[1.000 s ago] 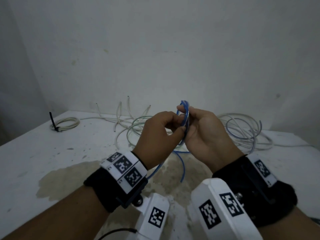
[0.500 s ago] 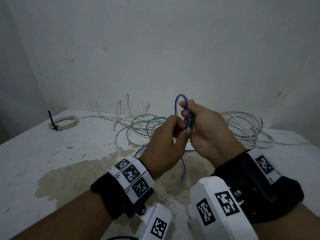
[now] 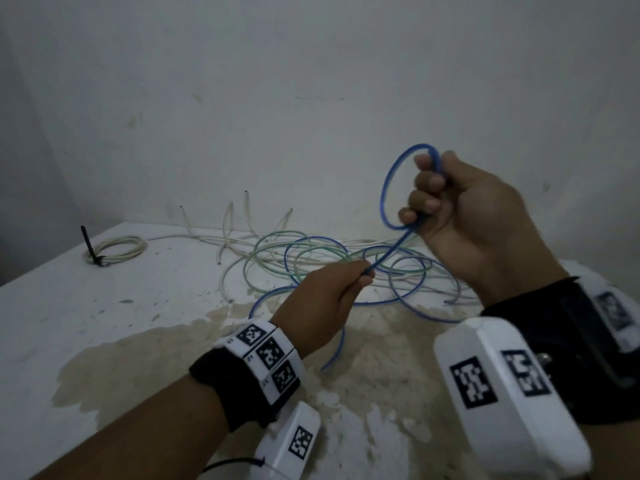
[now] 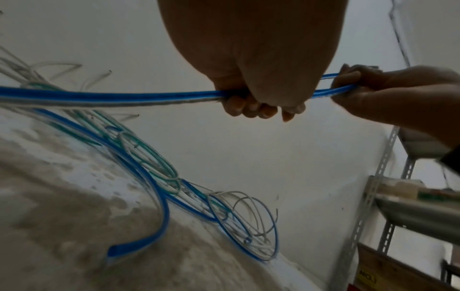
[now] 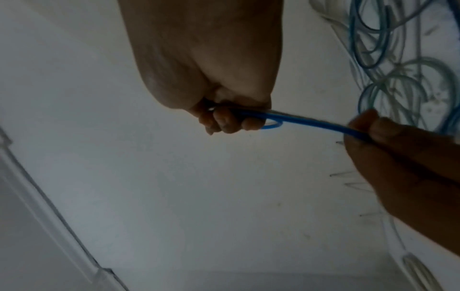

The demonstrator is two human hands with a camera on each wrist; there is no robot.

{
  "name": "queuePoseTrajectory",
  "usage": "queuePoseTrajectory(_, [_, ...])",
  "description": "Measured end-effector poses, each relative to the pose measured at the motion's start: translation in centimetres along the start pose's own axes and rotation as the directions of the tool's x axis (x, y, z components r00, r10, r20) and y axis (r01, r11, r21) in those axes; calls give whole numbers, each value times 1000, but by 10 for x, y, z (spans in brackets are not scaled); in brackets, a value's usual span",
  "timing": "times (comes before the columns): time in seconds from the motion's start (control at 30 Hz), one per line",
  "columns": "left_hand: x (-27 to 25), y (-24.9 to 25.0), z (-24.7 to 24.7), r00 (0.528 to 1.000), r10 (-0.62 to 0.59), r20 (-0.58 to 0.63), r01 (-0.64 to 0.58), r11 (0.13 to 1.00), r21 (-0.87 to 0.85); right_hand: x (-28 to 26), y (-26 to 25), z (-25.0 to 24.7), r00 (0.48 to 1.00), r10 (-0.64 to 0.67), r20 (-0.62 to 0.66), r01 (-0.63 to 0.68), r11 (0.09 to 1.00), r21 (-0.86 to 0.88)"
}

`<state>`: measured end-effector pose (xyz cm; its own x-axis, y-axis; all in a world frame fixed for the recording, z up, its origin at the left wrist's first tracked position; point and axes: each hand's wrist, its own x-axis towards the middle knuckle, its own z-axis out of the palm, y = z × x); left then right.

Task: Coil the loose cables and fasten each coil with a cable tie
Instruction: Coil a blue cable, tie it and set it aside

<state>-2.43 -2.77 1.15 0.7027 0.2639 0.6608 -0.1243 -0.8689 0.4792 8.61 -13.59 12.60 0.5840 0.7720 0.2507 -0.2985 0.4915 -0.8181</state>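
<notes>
My right hand (image 3: pixel 433 199) is raised above the table and grips a small loop of the blue cable (image 3: pixel 388 188) in curled fingers. From that loop the blue cable (image 4: pixel 124 97) runs down and left to my left hand (image 3: pixel 356 275), which pinches it lower, just over the table. In the right wrist view the blue cable (image 5: pixel 311 122) stretches from my right fingers (image 5: pixel 224 120) to my left hand (image 5: pixel 368 130). The cable's free end (image 3: pixel 332 355) hangs below my left hand. A tangle of blue, green and white loose cables (image 3: pixel 329 258) lies on the table behind both hands.
A white coil (image 3: pixel 119 249) fastened with a black cable tie (image 3: pixel 90 247) lies at the table's far left. The white table (image 3: pixel 104 323) has a large brown stain at its middle. A metal shelf rack (image 4: pixel 388 196) stands to the right. The wall runs close behind the cables.
My hands have drawn apart: the right rose up and right with the blue loop, the left slid down and left along the cable.
</notes>
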Motion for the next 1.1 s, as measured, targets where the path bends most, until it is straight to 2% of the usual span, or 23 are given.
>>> queuePoseTrajectory(0.17, [5,-14,-3,993,-31,111,20,995,98,-4,-9,-13,1000,16,-16,-16,1000,-20])
queuePoseTrajectory(0.23, [8,-24,-11,984,-36,172,5,985,173,-7,-10,-16,1000,19,-7,-19,999,-31])
queuePoseTrajectory(0.3, [11,-34,-20,983,-5,183,-47,959,281,-10,-14,-19,1000,26,9,-26,999,-44])
queuePoseTrajectory(0.37, [18,-29,-30,980,37,194,-124,881,456,-12,-18,-21,1000,17,25,-16,998,-60])
queuePoseTrajectory(0.4, [22,-21,-36,977,9,212,-128,824,552,-13,-20,-22,999,6,32,-3,998,-68])
queuePoseTrajectory(0.47, [33,-6,-49,976,-89,201,-74,729,681,-14,-27,-23,999,-21,49,25,997,-72])
queuePoseTrajectory(0.5, [38,0,-56,976,-127,178,-28,734,679,-14,-31,-23,998,-33,60,37,997,-70])
queuePoseTrajectory(0.57, [48,8,-67,964,-223,147,108,830,548,-16,-37,-21,995,-51,87,58,996,-73])
queuePoseTrajectory(0.63, [57,12,-76,906,-388,168,352,913,208,-18,-40,-17,991,-58,118,69,994,-90])
queuePoseTrajectory(0.67, [59,14,-80,852,-484,202,498,867,-25,-19,-40,-14,989,-55,134,68,993,-97])
queuePoseTrajectory(0.7, [62,17,-83,810,-544,219,586,771,-248,-20,-39,-10,988,-46,148,62,993,-104])
queuePoseTrajectory(0.73, [64,21,-85,801,-568,189,590,695,-410,-22,-36,-7,987,-31,160,49,993,-111])
queuePoseTrajectory(0.8, [67,28,-85,798,-602,28,504,641,-579,-24,-26,0,983,16,182,7,992,-128])
queuePoseTrajectory(0.87, [69,29,-80,747,-659,-84,435,581,-688,-25,-12,6,975,74,211,-43,988,-146])
queuePoseTrajectory(0.93, [69,29,-78,681,-727,-90,422,489,-763,-27,4,8,966,101,237,-63,985,-163])
queuePoseTrajectory(0.97, [69,27,-79,662,-745,-78,435,467,-770,-27,11,9,964,104,243,-61,982,-178])
queuePoseTrajectory(1.03, [67,25,-82,655,-754,-39,498,470,-728,-28,24,9,963,105,247,-51,975,-217])
queuePoseTrajectory(1.1, [64,21,-86,682,-730,-50,536,545,-645,-27,34,9,965,106,241,-42,965,-259])
